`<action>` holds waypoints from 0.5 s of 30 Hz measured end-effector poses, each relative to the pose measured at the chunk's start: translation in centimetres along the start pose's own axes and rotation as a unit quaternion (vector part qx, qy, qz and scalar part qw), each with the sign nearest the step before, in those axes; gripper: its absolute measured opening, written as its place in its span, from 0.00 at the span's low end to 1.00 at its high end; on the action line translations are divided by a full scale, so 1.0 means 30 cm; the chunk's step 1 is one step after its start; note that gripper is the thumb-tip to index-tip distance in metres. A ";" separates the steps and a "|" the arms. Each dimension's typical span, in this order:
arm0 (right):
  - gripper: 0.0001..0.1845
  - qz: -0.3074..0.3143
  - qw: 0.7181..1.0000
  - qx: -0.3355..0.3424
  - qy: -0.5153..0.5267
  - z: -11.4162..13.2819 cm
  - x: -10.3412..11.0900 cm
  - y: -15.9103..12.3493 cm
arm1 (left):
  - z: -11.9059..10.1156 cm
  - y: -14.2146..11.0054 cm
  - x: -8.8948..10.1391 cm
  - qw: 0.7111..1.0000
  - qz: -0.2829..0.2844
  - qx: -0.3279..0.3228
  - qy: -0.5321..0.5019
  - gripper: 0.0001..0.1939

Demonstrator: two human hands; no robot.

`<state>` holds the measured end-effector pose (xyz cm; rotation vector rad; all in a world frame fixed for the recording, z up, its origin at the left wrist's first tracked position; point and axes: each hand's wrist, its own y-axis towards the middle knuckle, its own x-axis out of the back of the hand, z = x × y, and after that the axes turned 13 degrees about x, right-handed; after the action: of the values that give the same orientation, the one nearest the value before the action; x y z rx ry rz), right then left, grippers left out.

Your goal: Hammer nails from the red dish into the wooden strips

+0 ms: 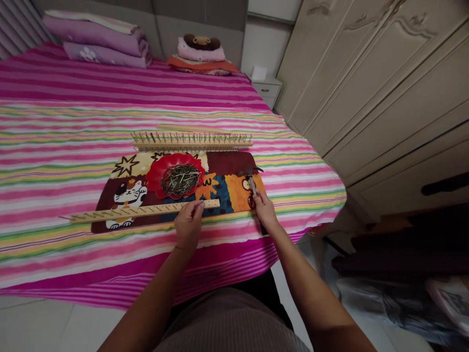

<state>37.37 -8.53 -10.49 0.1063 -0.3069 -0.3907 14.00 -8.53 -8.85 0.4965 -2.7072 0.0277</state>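
Observation:
My right hand [264,210] is wrapped round the handle of a claw hammer [251,182], its metal head over the orange part of a patterned mat. Thumb and fingers of my left hand [188,222] are pinched together at a pale wooden strip [135,211], on what looks like a nail, mostly hidden by the fingertips. Nails stand in a row along the strip left of this hand; small dark marks show at its right end. Beyond the strip, a red scalloped bowl [156,172] holds a heap of loose nails [181,179].
The patterned mat [230,162] lies on a bed with a striped cover [300,183]. Behind the bowl rests another wooden strip [194,144] bristling with nails. Folded bedding [98,36] is stacked at the back. Wardrobe doors [384,83] stand to the right.

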 end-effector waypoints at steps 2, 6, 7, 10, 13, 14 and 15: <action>0.18 -0.001 1.000 0.007 -0.005 -0.006 0.000 0.003 | 0.008 0.000 -0.001 0.999 0.004 -0.033 0.013 0.12; 0.18 -0.001 1.000 0.019 -0.012 -0.014 0.002 0.005 | 0.020 -0.004 -0.005 0.998 0.014 -0.064 0.019 0.12; 0.18 0.000 1.000 0.021 -0.012 -0.014 0.002 0.004 | 0.022 -0.005 -0.007 0.998 0.010 -0.053 0.011 0.12; 0.18 0.000 1.000 0.024 -0.013 -0.011 0.003 0.001 | 0.020 -0.010 -0.011 1.000 -0.012 0.012 -0.022 0.13; 0.18 -0.001 1.000 0.026 -0.012 -0.007 0.002 0.000 | 0.012 -0.013 -0.013 0.996 -0.029 0.068 -0.041 0.13; 0.18 -0.001 1.000 0.026 -0.012 -0.005 0.002 0.001 | 0.009 -0.014 -0.014 0.995 -0.032 0.083 -0.045 0.13; 0.18 -0.001 1.000 0.026 -0.012 -0.004 0.002 0.001 | 0.007 -0.015 -0.015 0.994 -0.034 0.094 -0.051 0.13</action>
<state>37.46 -8.52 -10.59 0.1540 -0.3399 -0.3867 14.46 -8.83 -9.23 0.6621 -2.7995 0.2459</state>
